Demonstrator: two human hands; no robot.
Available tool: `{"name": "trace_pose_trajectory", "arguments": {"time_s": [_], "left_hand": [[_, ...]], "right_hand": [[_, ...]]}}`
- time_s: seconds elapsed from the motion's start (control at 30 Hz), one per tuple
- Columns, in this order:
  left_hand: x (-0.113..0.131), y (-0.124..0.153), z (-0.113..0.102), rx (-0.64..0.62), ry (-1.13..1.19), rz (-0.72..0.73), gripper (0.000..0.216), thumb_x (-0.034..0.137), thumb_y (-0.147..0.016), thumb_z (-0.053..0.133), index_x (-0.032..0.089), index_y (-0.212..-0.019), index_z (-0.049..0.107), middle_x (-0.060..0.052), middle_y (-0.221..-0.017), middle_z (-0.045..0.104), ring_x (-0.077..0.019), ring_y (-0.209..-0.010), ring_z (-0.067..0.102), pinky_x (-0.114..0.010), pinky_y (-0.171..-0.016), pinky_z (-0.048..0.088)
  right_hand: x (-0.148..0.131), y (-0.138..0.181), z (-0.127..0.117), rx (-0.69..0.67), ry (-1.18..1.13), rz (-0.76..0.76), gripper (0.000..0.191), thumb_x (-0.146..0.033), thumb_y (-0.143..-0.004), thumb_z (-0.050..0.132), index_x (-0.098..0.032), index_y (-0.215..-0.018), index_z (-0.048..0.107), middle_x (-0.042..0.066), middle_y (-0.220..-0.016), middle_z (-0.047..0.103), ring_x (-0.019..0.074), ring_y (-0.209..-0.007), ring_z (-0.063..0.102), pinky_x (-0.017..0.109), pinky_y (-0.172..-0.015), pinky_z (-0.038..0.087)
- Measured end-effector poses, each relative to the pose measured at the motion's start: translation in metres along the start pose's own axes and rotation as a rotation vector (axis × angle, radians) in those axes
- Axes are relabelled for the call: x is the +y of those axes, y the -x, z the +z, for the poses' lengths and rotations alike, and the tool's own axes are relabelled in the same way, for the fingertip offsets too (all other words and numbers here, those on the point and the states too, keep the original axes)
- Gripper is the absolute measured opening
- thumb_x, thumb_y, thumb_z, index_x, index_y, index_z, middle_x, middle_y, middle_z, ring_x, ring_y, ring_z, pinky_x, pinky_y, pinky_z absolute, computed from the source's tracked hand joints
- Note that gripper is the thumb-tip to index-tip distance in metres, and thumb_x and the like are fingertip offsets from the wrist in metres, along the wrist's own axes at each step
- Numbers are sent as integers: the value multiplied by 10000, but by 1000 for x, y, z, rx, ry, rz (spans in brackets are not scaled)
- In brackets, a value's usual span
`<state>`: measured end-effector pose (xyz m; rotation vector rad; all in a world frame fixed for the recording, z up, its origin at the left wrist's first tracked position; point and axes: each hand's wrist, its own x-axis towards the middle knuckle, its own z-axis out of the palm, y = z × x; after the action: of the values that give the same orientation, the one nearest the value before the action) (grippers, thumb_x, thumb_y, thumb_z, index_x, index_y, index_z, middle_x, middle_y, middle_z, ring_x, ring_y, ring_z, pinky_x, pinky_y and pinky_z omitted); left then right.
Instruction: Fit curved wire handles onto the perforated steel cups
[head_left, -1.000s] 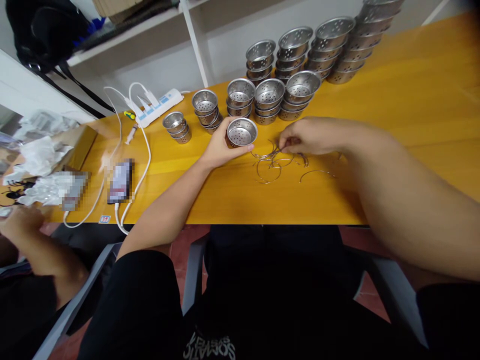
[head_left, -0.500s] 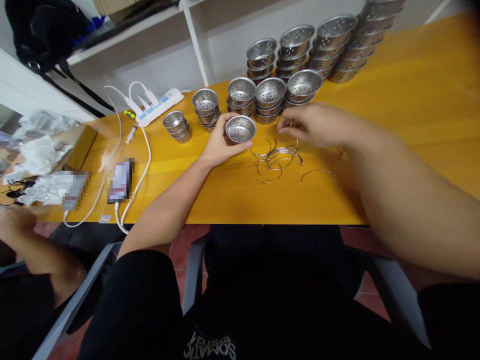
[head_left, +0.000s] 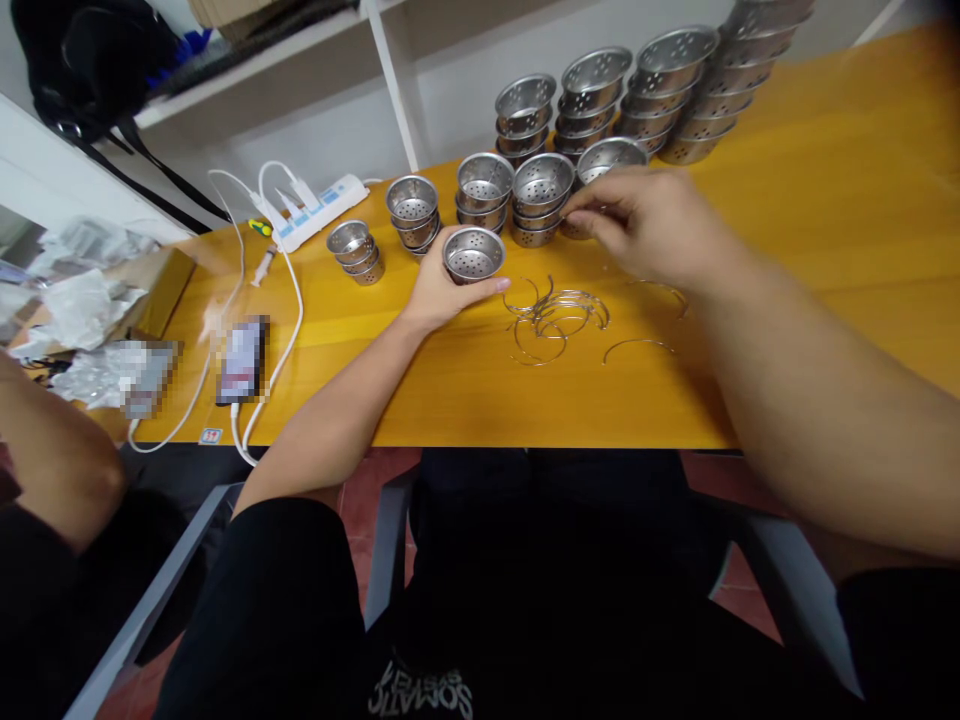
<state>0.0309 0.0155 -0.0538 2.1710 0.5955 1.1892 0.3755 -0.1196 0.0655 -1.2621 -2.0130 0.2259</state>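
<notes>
**Perforated cup (head_left: pixel 474 262) firmly in the left hand (head_left: pixel 435 290)!**

The left grip is clamped around the cup's side, mouth up, just in front of the stacked cups (head_left: pixel 543 188). Over to the right hand (head_left: pixel 641 218), fingers curled beside a front stack; whether that grip pinches anything, there's no telling! Loose curved wires (head_left: pixel 568 308) lie below on the yellow worktop (head_left: pixel 480 400).
</notes>
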Motion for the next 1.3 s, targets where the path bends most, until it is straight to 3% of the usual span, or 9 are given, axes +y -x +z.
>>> {"name": "trace_pose_trajectory", "arguments": {"time_s": [0.1, 0.2, 0.3, 0.4, 0.67, 0.83, 1.07, 1.2, 1.3], "left_hand": [[-15, 1, 7, 30, 45, 38, 1206, 1021, -902, 1039, 332, -1749, 526, -144, -1656, 717, -373, -1559, 806, -616, -1414, 650], [-22, 3, 13, 1, 81, 78, 1181, 999, -1012, 954, 366, -1841, 402, -164, -1738, 659, -375, -1619, 775, -627, -1445, 626], [-26, 5, 15, -47, 66, 90, 1205, 957, -1084, 905, 385, -1934, 270, -183, -1806, 608, -393, -1701, 726, -652, -1499, 581], [-27, 6, 17, -66, 52, 86, 1232, 943, -1116, 873, 397, -1978, 181, -188, -1847, 571, -401, -1741, 697, -651, -1522, 557], [-15, 6, 30, -112, 56, 69, 1199, 935, -1122, 849, 347, -1937, 197, -198, -1793, 554, -403, -1678, 695, -685, -1502, 567], [2, 6, 39, -128, 26, 104, 1098, 915, -1163, 756, 321, -1913, 216, -190, -1756, 529, -401, -1652, 689, -671, -1469, 597], [16, 9, 43, -234, -95, 129, 1091, 852, -1246, 582, 301, -1978, -11, -215, -1855, 418, -441, -1793, 561, -674, -1554, 473], [4, 3, 41, -246, -80, 118, 1189, 931, -1138, 748, 299, -1930, 125, -207, -1821, 485, -453, -1775, 613, -650, -1533, 515], [3, -2, 39, -219, -78, 119, 1086, 877, -1142, 765, 285, -1894, 252, -177, -1747, 562, -428, -1736, 673, -637, -1515, 548]], "right_hand": [[1, 1, 9, 26, -146, 39, 214, -255, -1243, 774, -256, -1361, 953, 190, -1336, 932, 333, -1159, 872, 543, -1152, 707], [-2, 0, 20, -29, -364, 131, 237, -260, -1232, 812, -259, -1438, 929, 139, -1227, 948, 245, -879, 805, 467, -918, 747], [-10, -1, 28, -46, -521, 184, 181, -372, -1168, 986, -278, -1294, 897, 100, -1062, 921, 240, -787, 786, 473, -829, 773], [-20, -2, 33, -22, -539, 207, 306, -497, -1119, 1066, -294, -1086, 839, 85, -920, 855, 259, -744, 762, 508, -802, 760], [-39, -2, 48, 71, -413, 218, 524, -860, -1142, 932, -367, -1071, 770, 44, -795, 721, 308, -903, 709, 498, -875, 708], [-43, -7, 55, 76, -267, 187, 480, -810, -1188, 860, -358, -1068, 755, 58, -814, 723, 333, -875, 707, 557, -931, 671], [-46, -10, 61, 73, -192, 199, 428, -740, -1193, 865, -343, -1073, 756, 79, -908, 798, 354, -894, 754, 591, -997, 651], [-51, -7, 57, 53, -273, 268, 390, -801, -1147, 889, -433, -1100, 771, 59, -920, 820, 378, -1057, 762, 625, -1098, 654], [-53, -5, 54, 19, -397, 328, 418, -887, -1054, 932, -512, -1141, 769, 50, -957, 848, 423, -1304, 748, 648, -1110, 663]]}}
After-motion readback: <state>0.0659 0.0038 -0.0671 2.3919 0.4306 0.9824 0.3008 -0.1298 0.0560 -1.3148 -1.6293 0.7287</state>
